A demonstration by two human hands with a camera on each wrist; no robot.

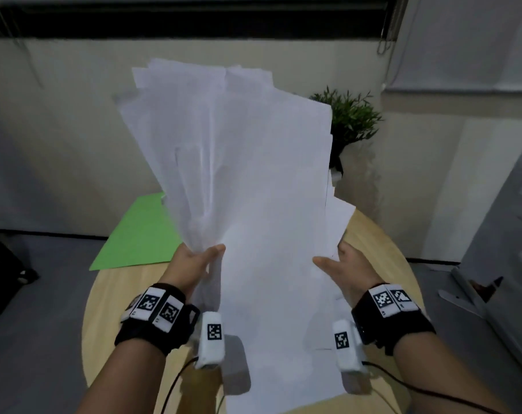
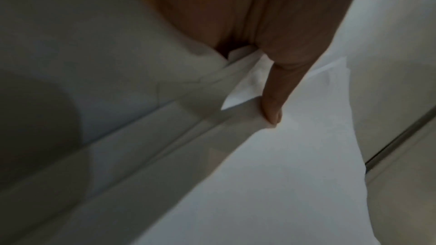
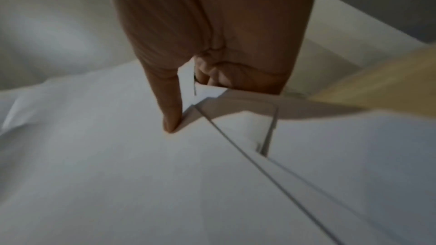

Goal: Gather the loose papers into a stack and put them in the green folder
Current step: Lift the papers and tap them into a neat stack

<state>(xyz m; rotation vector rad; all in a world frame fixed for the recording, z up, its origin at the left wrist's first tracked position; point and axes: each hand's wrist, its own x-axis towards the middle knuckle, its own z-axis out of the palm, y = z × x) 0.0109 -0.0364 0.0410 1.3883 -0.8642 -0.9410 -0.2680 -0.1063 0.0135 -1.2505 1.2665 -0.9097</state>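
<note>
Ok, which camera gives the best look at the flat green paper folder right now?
The head view. It shows the flat green paper folder lying on the round wooden table, its right part hidden behind the white paper sheets held up by both hands. Neither wrist view shows any green, only paper and fingers.

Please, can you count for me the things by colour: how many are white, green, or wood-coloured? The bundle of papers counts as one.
White: 1, the papers, held by the left hand and right hand.
Green: 2, the folder and the plant.
Wood-coloured: 1, the table.
Total: 4.
</note>
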